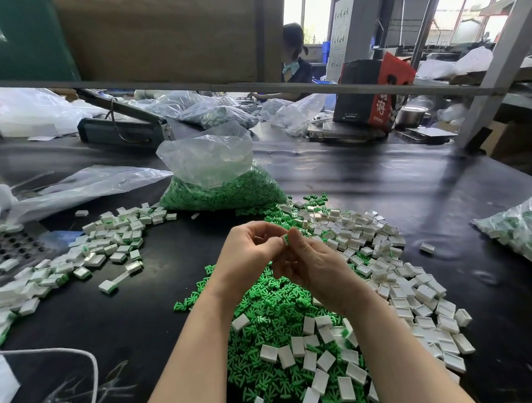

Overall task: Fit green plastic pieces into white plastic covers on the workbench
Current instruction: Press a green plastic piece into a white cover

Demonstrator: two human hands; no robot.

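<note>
Your black workbench sits in a busy workshop with windows behind. From the left: a heap of fitted covers, one open bag of green pieces, loose green pieces under your wrists, white covers too many to count. Your left hand and right hand together pinch one small piece, mostly hidden by fingers.

Hands: two, meeting above the piles
Green pieces: too many to count
White covers: too many to count
Bags of green pieces: one nearby
People opposite: one
</note>
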